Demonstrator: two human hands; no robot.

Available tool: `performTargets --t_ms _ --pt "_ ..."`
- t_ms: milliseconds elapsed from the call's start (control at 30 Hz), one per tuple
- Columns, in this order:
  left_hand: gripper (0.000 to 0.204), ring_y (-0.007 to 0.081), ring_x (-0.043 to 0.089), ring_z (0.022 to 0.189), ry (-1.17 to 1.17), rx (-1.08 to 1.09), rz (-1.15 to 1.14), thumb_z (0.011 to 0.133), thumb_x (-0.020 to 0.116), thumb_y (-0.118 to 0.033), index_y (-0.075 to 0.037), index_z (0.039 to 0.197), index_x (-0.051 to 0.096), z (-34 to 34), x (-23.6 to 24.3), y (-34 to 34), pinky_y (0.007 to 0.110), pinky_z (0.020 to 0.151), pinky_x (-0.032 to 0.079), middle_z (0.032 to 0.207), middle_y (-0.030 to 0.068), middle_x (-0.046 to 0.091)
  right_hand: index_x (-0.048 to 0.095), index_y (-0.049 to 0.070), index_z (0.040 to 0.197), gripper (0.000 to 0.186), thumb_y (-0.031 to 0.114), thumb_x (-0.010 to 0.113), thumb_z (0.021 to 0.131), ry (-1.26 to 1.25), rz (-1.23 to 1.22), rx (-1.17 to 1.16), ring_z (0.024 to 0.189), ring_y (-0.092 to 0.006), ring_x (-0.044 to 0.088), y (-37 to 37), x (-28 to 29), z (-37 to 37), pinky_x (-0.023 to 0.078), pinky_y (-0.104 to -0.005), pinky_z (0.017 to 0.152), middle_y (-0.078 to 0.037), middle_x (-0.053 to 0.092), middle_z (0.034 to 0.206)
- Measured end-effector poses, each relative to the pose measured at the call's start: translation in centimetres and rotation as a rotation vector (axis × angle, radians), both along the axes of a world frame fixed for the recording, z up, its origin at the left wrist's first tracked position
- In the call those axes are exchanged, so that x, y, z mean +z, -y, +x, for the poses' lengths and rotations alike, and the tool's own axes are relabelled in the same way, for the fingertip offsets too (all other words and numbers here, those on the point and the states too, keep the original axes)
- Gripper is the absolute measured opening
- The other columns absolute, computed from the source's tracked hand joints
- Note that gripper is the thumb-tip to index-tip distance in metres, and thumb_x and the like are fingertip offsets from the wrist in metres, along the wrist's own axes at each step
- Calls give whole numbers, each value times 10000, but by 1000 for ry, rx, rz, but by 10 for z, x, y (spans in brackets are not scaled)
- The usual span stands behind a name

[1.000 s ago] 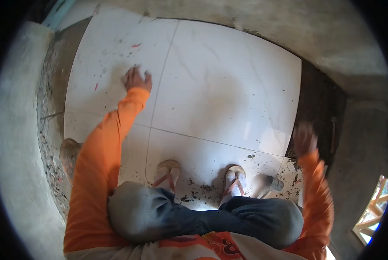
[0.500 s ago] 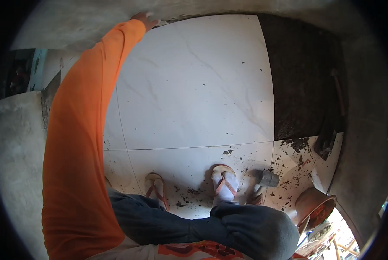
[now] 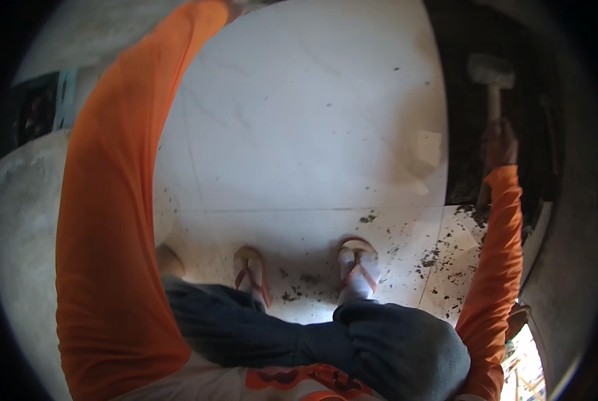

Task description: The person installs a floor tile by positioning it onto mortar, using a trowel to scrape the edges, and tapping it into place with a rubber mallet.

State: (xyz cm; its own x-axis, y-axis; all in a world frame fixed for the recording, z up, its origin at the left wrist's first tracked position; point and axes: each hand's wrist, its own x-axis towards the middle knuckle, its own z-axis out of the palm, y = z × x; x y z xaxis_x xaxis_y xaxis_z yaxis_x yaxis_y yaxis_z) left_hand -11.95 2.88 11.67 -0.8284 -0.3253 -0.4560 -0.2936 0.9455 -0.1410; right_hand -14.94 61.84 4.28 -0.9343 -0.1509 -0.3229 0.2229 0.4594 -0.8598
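My right hand (image 3: 501,144) is closed around the wooden handle of a mallet (image 3: 491,72). Its thick grey head is raised over the dark mortar bed (image 3: 469,27), just right of a large white tile (image 3: 299,113) with faint grey veins. My left arm, in an orange sleeve, stretches forward to the far left corner of that tile. At the top edge of the picture only a part of my left hand (image 3: 235,9) shows, by the wall; its fingers are cut off from view.
Both my feet in flip-flops (image 3: 357,267) stand on laid tiles strewn with mortar crumbs (image 3: 439,257). A concrete wall (image 3: 28,200) rises at the left, another at the right. A bucket (image 3: 518,319) is mostly hidden behind my right forearm. A long-handled tool (image 3: 551,134) lies dimly at the right.
My right hand has picked up the mallet from beside my right foot and carried it forward over the mortar. The view has shifted, so my left hand is now nearly out of the picture.
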Motion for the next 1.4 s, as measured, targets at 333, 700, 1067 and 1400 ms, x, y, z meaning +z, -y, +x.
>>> performTargets --t_ms 333,700,1067,1400 --pt "481 327 463 1181 -289 114 71 870 496 -445 -215 1292 473 32 21 -43 399 981 379 1287 167 488 563 166 1119 379 462 465 902 3 79 -43 469 -61 428 -18 -105 -74 353 -230 388 37 505 658" --pt "485 330 459 1183 -364 172 91 873 491 -444 -210 1297 465 45 28 -51 402 984 375 1290 172 483 590 144 998 313 421 468 921 -14 160 -7 438 -61 358 -68 -128 -110 321 -224 388 58 447 589" --pt "489 333 456 1186 -402 183 110 875 486 -443 -206 1302 457 44 29 -53 405 987 371 1293 178 477 591 143 1072 326 406 469 922 112 200 -65 460 -63 402 -82 -96 -95 344 -228 410 43 473 626" --pt "493 336 453 1188 -425 190 121 878 482 -442 -201 1306 450 42 32 -57 408 989 367 1295 183 473 619 114 1073 361 398 456 922 109 237 -1 518 -84 484 -119 -101 -128 392 -243 449 15 560 690"
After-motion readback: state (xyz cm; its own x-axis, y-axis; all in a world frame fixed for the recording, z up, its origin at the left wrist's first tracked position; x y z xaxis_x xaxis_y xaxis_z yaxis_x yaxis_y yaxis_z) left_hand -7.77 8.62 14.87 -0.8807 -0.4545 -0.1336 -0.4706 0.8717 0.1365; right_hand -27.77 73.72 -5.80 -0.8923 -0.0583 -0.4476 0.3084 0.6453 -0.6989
